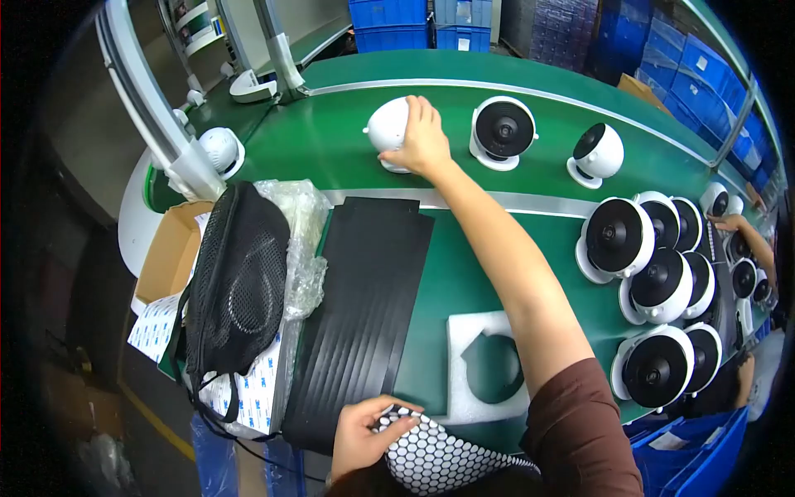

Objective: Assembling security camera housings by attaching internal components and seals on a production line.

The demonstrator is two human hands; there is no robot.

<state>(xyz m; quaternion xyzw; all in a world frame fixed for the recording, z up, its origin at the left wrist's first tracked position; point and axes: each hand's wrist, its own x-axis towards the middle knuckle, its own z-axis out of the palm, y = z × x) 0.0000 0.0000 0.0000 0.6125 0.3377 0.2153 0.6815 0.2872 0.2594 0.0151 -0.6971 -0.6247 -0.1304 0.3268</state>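
Note:
My right hand (424, 139) reaches across to the green conveyor belt, its fingers curled round the side of a white ball-shaped camera (387, 126). That camera stands on its round foot with its white back toward me. At the near edge of the bench, my left hand (368, 437) pinches the edge of a honeycomb-patterned cloth (431, 451). A white foam insert (462, 364) with a round cut-out lies under my right forearm, partly hidden by it. Further right on the belt are a camera with a black front (503, 128) and another one turned sideways (598, 152).
Several more cameras (617, 238) crowd the bench's right side. Black ribbed strips (356, 306) lie left of the foam. Beyond them are a black mesh pouch (240, 282), clear plastic bags (302, 215) and an open cardboard box (170, 248). Another person's arm (749, 240) shows at far right.

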